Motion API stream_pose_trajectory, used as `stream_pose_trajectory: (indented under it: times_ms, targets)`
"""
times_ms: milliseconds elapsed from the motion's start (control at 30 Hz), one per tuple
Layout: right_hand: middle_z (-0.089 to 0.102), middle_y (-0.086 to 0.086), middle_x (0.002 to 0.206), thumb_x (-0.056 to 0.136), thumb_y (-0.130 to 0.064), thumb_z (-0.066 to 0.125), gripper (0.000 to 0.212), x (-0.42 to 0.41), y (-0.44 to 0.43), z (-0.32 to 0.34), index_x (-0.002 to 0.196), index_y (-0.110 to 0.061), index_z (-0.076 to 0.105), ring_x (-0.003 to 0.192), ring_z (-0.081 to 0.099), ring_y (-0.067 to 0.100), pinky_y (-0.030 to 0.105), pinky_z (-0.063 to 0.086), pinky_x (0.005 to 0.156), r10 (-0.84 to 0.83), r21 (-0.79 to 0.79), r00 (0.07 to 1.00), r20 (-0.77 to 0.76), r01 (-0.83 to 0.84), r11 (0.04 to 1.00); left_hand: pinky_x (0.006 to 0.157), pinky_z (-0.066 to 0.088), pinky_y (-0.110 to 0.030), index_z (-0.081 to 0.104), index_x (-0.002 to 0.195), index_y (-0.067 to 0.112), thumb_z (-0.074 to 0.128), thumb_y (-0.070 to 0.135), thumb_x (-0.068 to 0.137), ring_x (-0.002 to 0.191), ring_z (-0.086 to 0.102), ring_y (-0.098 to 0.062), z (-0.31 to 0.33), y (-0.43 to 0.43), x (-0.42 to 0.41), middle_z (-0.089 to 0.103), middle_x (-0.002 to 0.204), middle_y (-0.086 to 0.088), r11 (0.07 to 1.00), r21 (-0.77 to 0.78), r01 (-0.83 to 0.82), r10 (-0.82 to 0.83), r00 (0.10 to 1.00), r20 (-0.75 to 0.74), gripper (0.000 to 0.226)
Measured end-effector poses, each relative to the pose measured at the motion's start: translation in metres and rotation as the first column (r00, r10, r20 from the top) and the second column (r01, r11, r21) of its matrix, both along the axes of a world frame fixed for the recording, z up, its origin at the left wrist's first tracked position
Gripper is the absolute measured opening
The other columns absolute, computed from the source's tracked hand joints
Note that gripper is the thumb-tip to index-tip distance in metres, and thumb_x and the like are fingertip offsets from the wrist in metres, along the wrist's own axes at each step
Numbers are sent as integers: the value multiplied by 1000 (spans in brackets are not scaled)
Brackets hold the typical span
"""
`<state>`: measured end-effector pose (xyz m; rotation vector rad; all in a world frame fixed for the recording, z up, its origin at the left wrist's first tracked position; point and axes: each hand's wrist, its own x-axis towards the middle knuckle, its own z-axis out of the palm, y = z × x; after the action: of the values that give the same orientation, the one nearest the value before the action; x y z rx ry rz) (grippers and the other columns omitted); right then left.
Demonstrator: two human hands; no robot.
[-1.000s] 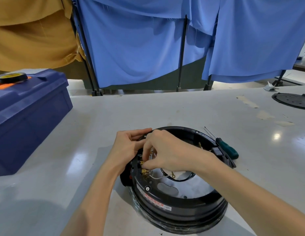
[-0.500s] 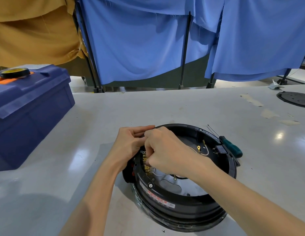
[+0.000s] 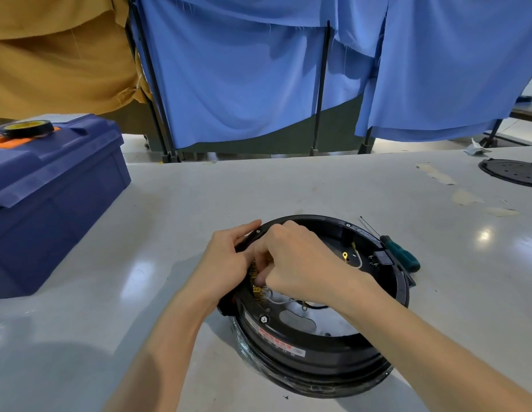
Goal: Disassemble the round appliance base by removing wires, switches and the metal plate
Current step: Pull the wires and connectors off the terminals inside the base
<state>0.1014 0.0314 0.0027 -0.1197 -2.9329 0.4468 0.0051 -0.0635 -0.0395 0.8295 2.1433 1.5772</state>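
A blue toolbox (image 3: 50,185) sits at the left of the counter (image 3: 288,188). Your left hand (image 3: 226,263) grips the left rim of the round black base (image 3: 318,361), which lies on the counter right in front of you. Your right hand (image 3: 300,263) reaches inside it, fingers curled, pinching the brass connectors (image 3: 256,289) on the inner wall. A green screwdriver (image 3: 401,257) lies just beside the base on the right.

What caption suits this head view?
Left hand grips the round black appliance base; right hand pinches brass terminals inside.

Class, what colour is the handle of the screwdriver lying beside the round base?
The screwdriver handle is dark green; the head view shows it.
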Motion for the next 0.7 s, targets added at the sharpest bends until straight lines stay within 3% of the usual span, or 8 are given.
stream_pose_trajectory:
  times_ms: [67,167,367,467,567,633,700]
  targets:
    - [55,1,72,75,-9,64,6,2,-4,0,74,-14,64,77,58,27,29,34,59,4,66,1000,-26,-3,998,83,53,-21,58,130,22,58,13,94,104,64,-5,-3,-2,3,68,118,2,998,46,-36,36,999,13,37]
    - [49,1,71,77,-10,64,4,3,-8,1,77,-14,63,78,58,29,28,31,61,3,116,999,-38,1,993,71,51,-11,64,123,22,59,16,94,87,65,7,-3,-2,2,71,105,9,997,70,-29,29,1000,3,30]
    - [41,-5,61,74,-2,64,28,-4,-3,-3,58,-20,49,71,52,27,29,32,60,-5,-16,1000,-5,5,1000,83,50,-15,62,127,16,57,13,95,103,64,-3,0,-3,2,69,115,2,999,26,-23,25,998,-49,33]
    - [42,-2,60,73,-2,63,38,-3,5,-6,50,-23,41,68,49,27,27,33,59,-53,-42,999,9,53,998,84,53,-18,63,124,18,58,14,95,96,66,3,2,-3,4,71,108,7,999,30,-33,35,998,-45,30]
    - [53,2,57,72,-4,71,33,6,30,-6,51,-20,51,60,56,18,25,39,54,-162,-129,987,25,163,978,94,53,-34,63,126,17,59,16,94,99,68,-10,2,-2,4,71,112,1,998,18,-63,63,998,-22,32]
    - [52,-3,48,73,-7,78,29,10,34,-6,54,-18,60,41,48,2,17,37,44,-136,-260,989,58,146,955,96,51,-39,63,125,17,59,16,93,100,68,-13,1,-1,5,71,113,-2,996,18,-83,83,996,-12,32]
    - [50,-5,43,75,-7,78,27,9,31,-6,56,-18,62,30,42,1,12,32,37,-87,-371,994,70,107,922,95,52,-40,64,123,19,60,16,93,98,68,-13,0,-1,6,72,111,-2,995,29,-95,96,995,-3,31]
